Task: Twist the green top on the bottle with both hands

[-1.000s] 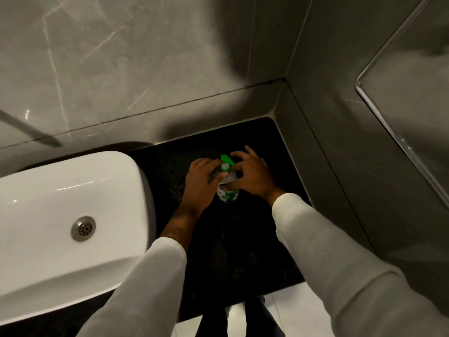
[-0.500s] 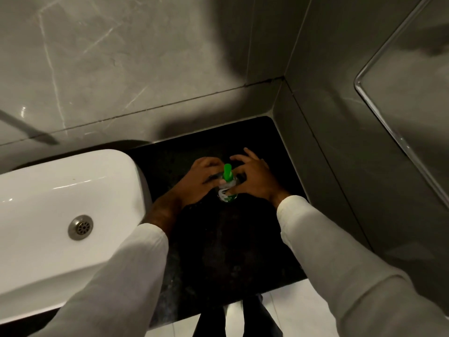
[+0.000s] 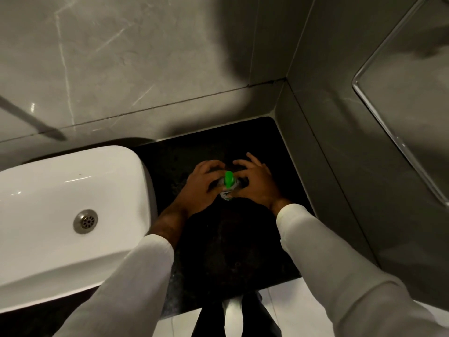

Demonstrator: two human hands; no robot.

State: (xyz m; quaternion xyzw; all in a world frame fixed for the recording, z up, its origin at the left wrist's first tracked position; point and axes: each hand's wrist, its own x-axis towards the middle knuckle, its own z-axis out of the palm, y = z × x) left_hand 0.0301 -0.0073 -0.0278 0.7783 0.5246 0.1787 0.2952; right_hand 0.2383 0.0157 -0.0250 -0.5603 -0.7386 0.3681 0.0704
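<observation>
A small clear pump bottle with a green pump head [image 3: 228, 179] stands upright on the black stone counter [image 3: 233, 244], right of the basin. My left hand [image 3: 202, 188] curls round the bottle's left side. My right hand [image 3: 255, 183] wraps the bottle's right side, with its outer fingers spread above the counter. Most of the bottle's body is hidden between the two hands; only the green head and a bit of the label show.
A white wash basin [image 3: 60, 215] with a metal drain [image 3: 85, 221] fills the left. Grey marble wall tiles [image 3: 145, 57] rise behind and to the right. A glass panel edge [image 3: 379, 113] stands at the right. White floor and dark trouser legs show below.
The green pump head has turned from pointing left to pointing away from me. My left forearm has swung leftward, and both hands have closed in tighter on the bottle.
</observation>
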